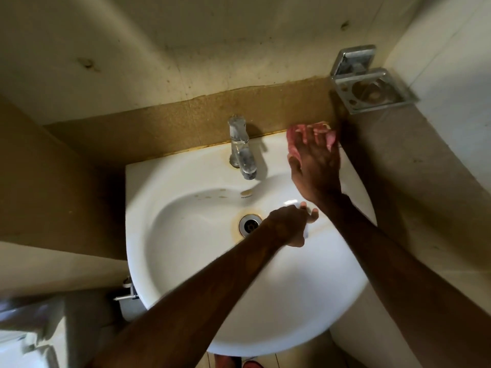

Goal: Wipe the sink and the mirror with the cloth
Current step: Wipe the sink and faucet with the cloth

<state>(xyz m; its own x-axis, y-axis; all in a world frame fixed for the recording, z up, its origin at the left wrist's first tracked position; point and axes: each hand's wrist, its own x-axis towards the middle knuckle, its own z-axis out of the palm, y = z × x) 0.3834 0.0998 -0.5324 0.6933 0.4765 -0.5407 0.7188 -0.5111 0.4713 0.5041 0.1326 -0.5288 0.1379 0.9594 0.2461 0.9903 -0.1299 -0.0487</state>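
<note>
While the pink cloth (292,140) lies spread on the back right corner of the sink (186,176) rim, its long side along the wall edge, the right hand (314,166) rests flat on it, fingers straight and splayed, pressing rather than gripping; that hand is nearer, and the wipe likely runs left toward the tap (240,147) or down into the bowl. The left hand (287,224) sits in the basin beside the drain (249,224), curled round what looks like a small white object. Brownish stains ring drain and tap base. A metal soap dish (372,90) hangs on the wall above the cloth; no mirror is in view
</note>
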